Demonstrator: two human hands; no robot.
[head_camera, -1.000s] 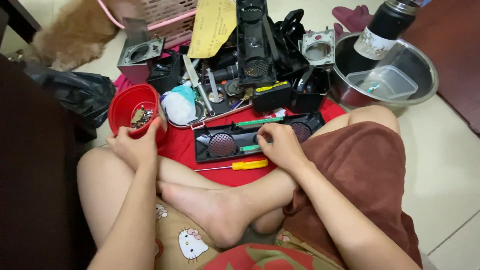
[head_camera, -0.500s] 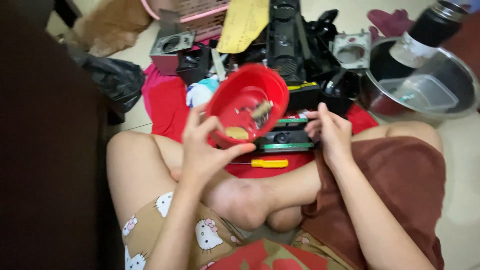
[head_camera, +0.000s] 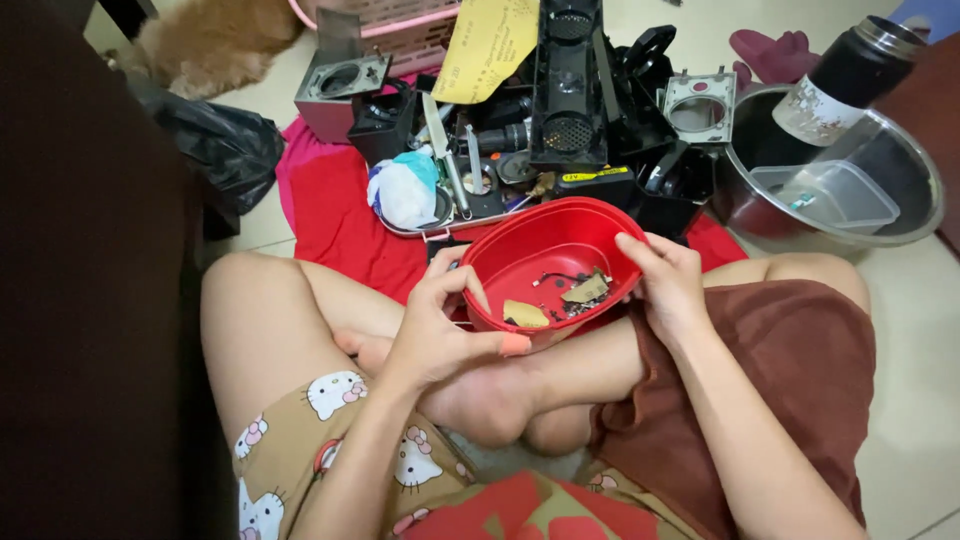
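- Left hand (head_camera: 440, 330) is gripping the near rim of the red bowl (head_camera: 545, 262), fingers closed on it.
- Right hand (head_camera: 668, 285) is clasping the bowl's far side.
- Bowl is being held above the crossed legs, between both grips; screws (head_camera: 572, 298) are lying inside.

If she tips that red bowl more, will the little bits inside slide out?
Probably yes. The red bowl looks smooth and is already tilted, and the small bits lie loose at its low side. It seems light and stiff: the left hand and right hand hold it by the rim without it bending.
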